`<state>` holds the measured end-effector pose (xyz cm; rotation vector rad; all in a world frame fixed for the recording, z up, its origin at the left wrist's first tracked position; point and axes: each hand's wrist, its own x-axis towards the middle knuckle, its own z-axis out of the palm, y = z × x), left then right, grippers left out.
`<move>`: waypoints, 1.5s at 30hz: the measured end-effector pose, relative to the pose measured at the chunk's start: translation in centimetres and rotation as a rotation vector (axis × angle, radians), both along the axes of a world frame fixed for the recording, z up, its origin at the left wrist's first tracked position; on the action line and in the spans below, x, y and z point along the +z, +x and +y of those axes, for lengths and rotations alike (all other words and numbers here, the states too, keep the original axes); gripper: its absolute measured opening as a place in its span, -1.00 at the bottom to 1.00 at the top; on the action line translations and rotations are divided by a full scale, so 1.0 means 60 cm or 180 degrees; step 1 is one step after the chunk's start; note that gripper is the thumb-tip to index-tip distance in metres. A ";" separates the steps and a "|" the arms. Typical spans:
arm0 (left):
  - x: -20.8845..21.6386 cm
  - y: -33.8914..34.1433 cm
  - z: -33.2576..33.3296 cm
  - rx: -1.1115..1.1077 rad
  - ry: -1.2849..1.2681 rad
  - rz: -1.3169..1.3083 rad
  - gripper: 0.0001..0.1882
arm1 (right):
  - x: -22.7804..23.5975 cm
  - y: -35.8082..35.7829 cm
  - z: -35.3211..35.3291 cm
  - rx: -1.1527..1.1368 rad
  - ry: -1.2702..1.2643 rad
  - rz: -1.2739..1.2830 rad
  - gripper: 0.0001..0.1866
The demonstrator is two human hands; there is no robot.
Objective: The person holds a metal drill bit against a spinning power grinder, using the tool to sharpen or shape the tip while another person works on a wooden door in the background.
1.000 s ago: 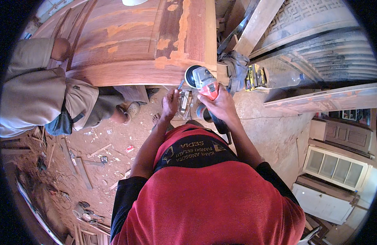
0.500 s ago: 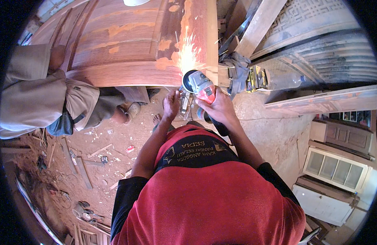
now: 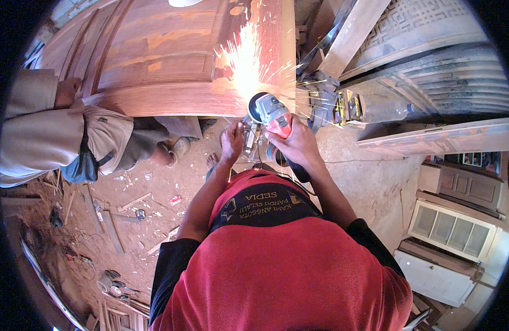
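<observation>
My right hand is wrapped round the body of a red and grey angle grinder. The grinder's dark disc sits at the near edge of a large wooden door panel. A bright fan of sparks flies from the disc away from me across the panel. My left hand is closed in a pinch just left of the grinder. From its fingers a thin dark metal piece reaches toward the disc; its contact point is hidden.
At the left stands another person, close to the panel. Right of it lie a dark cloth, a yellow-black box and a clear plastic bottle. Wood scraps litter the floor. A power cord crosses the floor.
The sparks have grown larger and brighter, and more of them spray to the right. The grinder and both my hands have barely moved. The other person has shifted slightly left.
</observation>
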<state>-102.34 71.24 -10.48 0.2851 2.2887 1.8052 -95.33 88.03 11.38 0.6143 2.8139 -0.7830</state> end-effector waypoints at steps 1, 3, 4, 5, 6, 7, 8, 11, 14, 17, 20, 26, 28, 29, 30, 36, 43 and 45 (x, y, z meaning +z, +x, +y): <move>0.000 0.000 0.000 -0.0002 -0.0105 0.0008 -0.75 | 0.003 -0.003 0.001 0.0011 0.0036 -0.0042 -0.16; -0.003 0.000 0.001 0.0022 -0.0094 -0.0023 -0.75 | 0.005 -0.004 0.002 0.0024 0.0074 -0.0083 -0.17; -0.005 0.000 0.002 0.0046 -0.0088 -0.0056 -0.75 | 0.006 -0.002 0.002 0.0063 0.0084 -0.0061 -0.17; -0.008 0.000 0.002 0.0047 -0.0086 -0.0055 -0.75 | 0.006 0.000 0.002 0.0101 0.0093 -0.0040 -0.16; -0.009 0.001 0.004 0.0060 0.0000 -0.0066 -0.75 | 0.006 0.000 0.002 0.0097 0.0096 -0.0041 -0.16; -0.011 0.002 0.005 0.0073 0.0087 -0.0077 -0.74 | 0.006 0.001 0.001 0.0112 0.0020 -0.0112 -0.17; -0.012 0.001 0.006 0.0071 0.0090 -0.0077 -0.74 | 0.007 0.001 0.001 0.0129 -0.0056 -0.0182 -0.17; -0.017 0.002 0.000 0.0060 0.0072 -0.0085 -0.74 | 0.015 -0.007 0.000 0.0022 0.0086 -0.0048 -0.18; -0.009 0.001 -0.001 0.0009 -0.0058 0.0116 -0.73 | 0.016 -0.009 0.004 -0.0180 0.0253 0.0348 -0.31; -0.015 0.002 0.000 0.0118 0.0020 0.0178 -0.73 | 0.035 -0.009 0.010 -0.0256 0.0168 0.0251 -0.31; -0.024 0.002 0.000 0.0113 -0.0104 0.0147 -0.73 | 0.027 -0.004 0.007 -0.0062 0.0058 -0.0064 -0.18; -0.002 0.005 0.004 0.0121 -0.0035 0.0135 -0.73 | 0.010 0.003 0.001 0.0108 0.0027 -0.0088 -0.21; -0.007 0.005 0.006 0.0181 -0.0036 0.0199 -0.74 | 0.007 -0.002 0.003 0.0170 0.0076 -0.0214 -0.19; -0.009 0.007 0.006 0.0180 -0.0035 0.0196 -0.74 | 0.009 -0.003 0.004 0.0170 0.0077 -0.0217 -0.19; -0.012 0.008 0.006 0.0165 -0.0048 0.0015 -0.75 | 0.012 -0.006 0.003 0.0134 0.0158 -0.0151 -0.19; -0.029 0.006 0.008 0.0164 -0.0167 0.0074 -0.74 | 0.012 -0.004 0.002 0.0198 0.0183 -0.0173 -0.23; -0.007 0.004 0.000 0.0185 -0.0243 0.0358 -0.72 | 0.033 -0.024 0.009 -0.0030 0.0229 -0.0032 -0.19; -0.005 0.007 0.000 0.0164 -0.0221 0.0237 -0.72 | 0.049 -0.019 0.015 -0.0266 0.0249 -0.0097 -0.18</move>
